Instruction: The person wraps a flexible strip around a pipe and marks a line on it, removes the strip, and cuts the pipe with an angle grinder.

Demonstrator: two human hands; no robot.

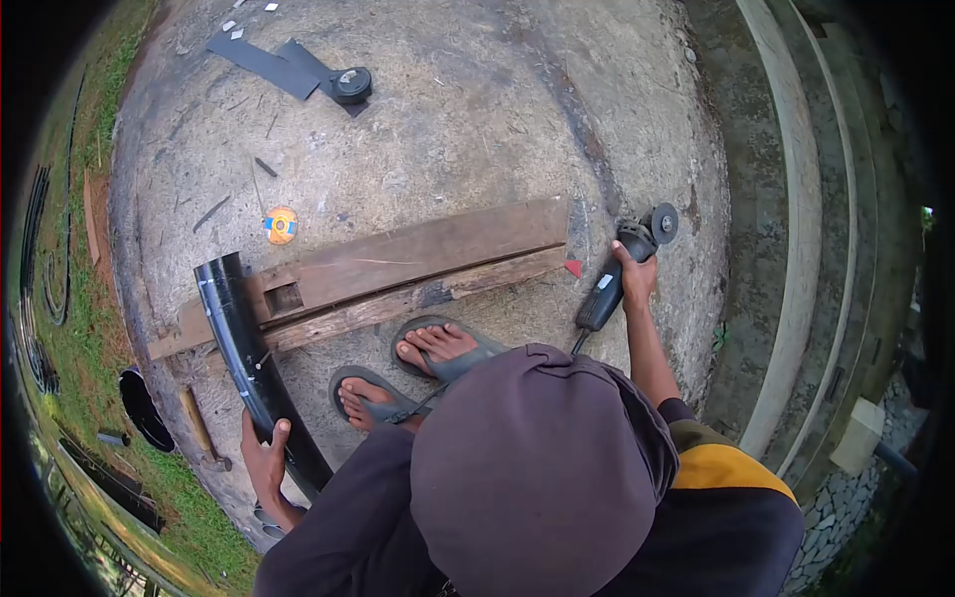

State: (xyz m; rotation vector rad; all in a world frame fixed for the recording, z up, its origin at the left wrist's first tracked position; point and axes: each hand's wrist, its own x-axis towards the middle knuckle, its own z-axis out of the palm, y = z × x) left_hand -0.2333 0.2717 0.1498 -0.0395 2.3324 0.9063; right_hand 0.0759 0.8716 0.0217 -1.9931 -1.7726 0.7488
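A long black pipe point(237, 318) lies slantwise across a wooden beam point(428, 254), its near end reaching toward my leg. My left hand point(265, 463) is closed around the pipe's near part, thumb on top. On the right, my right hand point(640, 277) grips a dark angle grinder point(603, 295) by its body. The grinder's round disc point(665, 224) points away from me, apart from the pipe. Its cord runs back under the brim of a dark cap point(537, 468), which covers the lower middle of the view.
My sandalled feet point(438, 346) stand near the beam. An orange disc point(281, 226) and grey strips with a round black object point(350, 86) lie beyond it. A hammer point(199, 423) is at left near grass. A concrete ledge point(796, 199) runs along the right.
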